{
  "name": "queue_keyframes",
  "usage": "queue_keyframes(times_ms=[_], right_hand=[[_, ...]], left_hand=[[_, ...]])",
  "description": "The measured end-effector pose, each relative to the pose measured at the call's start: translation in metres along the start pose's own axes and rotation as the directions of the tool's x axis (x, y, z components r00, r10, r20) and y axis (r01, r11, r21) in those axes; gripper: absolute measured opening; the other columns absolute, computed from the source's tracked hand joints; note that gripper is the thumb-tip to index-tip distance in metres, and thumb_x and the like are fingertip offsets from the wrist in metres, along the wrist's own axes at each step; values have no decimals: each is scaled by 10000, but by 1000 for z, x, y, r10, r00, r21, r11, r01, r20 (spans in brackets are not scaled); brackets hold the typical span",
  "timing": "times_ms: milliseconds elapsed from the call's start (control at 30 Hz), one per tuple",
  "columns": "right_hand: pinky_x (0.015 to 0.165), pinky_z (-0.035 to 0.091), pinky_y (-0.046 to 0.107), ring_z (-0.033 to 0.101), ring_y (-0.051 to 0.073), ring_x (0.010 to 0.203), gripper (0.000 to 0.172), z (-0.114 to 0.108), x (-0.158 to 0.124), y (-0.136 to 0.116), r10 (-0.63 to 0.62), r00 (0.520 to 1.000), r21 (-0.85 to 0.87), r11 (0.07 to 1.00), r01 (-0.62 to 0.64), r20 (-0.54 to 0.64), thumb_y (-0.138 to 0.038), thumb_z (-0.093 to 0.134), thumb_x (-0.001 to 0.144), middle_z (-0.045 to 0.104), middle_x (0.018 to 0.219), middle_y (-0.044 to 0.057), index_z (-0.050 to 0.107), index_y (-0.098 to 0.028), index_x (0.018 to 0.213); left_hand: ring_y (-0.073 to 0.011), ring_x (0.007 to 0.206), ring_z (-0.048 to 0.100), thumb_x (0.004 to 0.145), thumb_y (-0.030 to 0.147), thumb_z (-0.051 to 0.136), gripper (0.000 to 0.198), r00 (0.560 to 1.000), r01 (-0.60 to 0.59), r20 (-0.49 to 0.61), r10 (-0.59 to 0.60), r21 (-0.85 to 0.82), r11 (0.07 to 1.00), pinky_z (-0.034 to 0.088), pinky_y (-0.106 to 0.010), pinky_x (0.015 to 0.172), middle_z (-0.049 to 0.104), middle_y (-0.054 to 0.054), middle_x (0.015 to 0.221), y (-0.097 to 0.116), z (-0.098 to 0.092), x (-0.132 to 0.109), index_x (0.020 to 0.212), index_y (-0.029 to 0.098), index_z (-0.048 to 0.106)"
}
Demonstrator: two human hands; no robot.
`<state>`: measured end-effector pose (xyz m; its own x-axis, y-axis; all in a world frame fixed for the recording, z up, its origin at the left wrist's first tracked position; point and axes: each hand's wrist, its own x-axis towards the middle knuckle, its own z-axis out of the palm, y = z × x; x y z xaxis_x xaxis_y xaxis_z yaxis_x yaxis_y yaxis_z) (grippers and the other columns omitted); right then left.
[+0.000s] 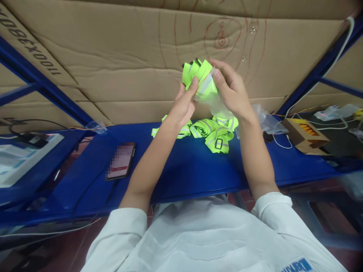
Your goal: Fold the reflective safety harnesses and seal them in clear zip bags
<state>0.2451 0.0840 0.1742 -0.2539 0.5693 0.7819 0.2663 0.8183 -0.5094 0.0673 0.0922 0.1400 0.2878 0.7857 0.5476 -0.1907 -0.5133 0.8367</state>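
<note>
Raised above the blue table, a bundle of neon yellow-green reflective strap (195,71) sits partly inside a clear plastic bag (211,96). My left hand (185,98) grips the bundle from the left, its thumb pressed on the strap. On the other side my right hand (232,88) pinches the bag's upper edge between thumb and fingers. The strap's top loops and some black pieces stick out of the bag. Below my hands, several rolled straps (202,128) of the same colour lie on the table, one showing a black buckle (218,143).
A phone (121,160) lies on the blue table (184,170) to the left. Clear plastic bags (268,121) and an open cardboard box (307,136) are at the right, with white cables. A cardboard wall (127,49) stands behind, between blue metal posts.
</note>
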Motion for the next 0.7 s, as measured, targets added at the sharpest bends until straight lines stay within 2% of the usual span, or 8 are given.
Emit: queue_keyframes(times_ms=[133, 200, 267, 367, 433, 533, 633, 700], right_hand=[[1252, 518, 490, 629, 268, 1388, 635, 3, -4, 5, 37, 999, -17, 999, -37, 13, -902, 525, 1014, 764, 1308, 7, 699, -397, 1358], [1241, 522, 489, 615, 269, 1413, 622, 2, -7, 8, 37, 999, 2, 999, -37, 25, -899, 535, 1010, 765, 1293, 13, 708, -405, 1347], [1217, 544, 492, 595, 282, 1465, 592, -2, -10, 12, 24, 999, -7, 1000, -24, 32, -871, 567, 1017, 747, 1351, 25, 703, -404, 1355], [1222, 548, 488, 573, 302, 1527, 600, -12, -13, 19, -30, 997, -72, 997, 35, 70, -856, 615, 1013, 683, 1498, 33, 676, -400, 1397], [1262, 508, 500, 591, 302, 1518, 603, -18, -14, 22, -54, 992, -128, 989, 69, 115, -836, 583, 1048, 663, 1535, 40, 663, -374, 1428], [1260, 496, 500, 657, 282, 1434, 554, -21, -13, 22, -35, 990, -185, 981, 60, 138, -786, 515, 1108, 716, 1439, 46, 685, -340, 1389], [1212, 537, 495, 698, 284, 1340, 549, -17, -10, 18, 4, 996, -156, 988, 9, 84, -826, 539, 1073, 758, 1310, 36, 725, -343, 1257], [1177, 569, 503, 710, 300, 1293, 582, -12, -9, 13, 38, 999, -108, 994, -35, 25, -875, 566, 1025, 768, 1259, 30, 738, -344, 1191]], left_hand=[[-351, 1516, 562, 982, 822, 638, 808, 988, 121, 103, -118, -21, 992, 632, -522, 1085, 538, -43, 1676, 5, -15, -3, 1620, 389, 398], [-341, 1492, 581, 1028, 667, 690, 701, 981, 153, 130, -144, -61, 986, 652, -482, 1049, 526, -43, 1679, 9, -18, -5, 1592, 375, 394], [-319, 1455, 602, 1070, 505, 686, 612, 979, 161, 147, -144, -109, 981, 673, -421, 983, 500, -27, 1698, 12, -15, -7, 1578, 381, 368], [-301, 1357, 664, 1119, 455, 609, 603, 971, 191, 163, -174, -96, 977, 693, -382, 875, 444, -48, 1740, 11, -4, -8, 1617, 403, 274], [-302, 1340, 682, 1148, 483, 545, 596, 960, 235, 168, -226, -40, 971, 702, -400, 898, 430, -52, 1745, 8, 3, -8, 1657, 422, 240], [-332, 1475, 607, 1148, 524, 537, 605, 960, 232, 147, -236, 48, 972, 693, -432, 995, 415, -28, 1750, 2, 6, -7, 1692, 437, 287], [-355, 1571, 517, 1105, 549, 627, 661, 971, 151, 163, -173, 143, 978, 651, -483, 1105, 402, -18, 1766, 4, -1, -10, 1698, 439, 354], [-358, 1630, 446, 1049, 574, 714, 776, 975, 45, 205, -91, 216, 975, 573, -529, 1220, 342, -20, 1801, 7, -6, -12, 1711, 412, 344]])
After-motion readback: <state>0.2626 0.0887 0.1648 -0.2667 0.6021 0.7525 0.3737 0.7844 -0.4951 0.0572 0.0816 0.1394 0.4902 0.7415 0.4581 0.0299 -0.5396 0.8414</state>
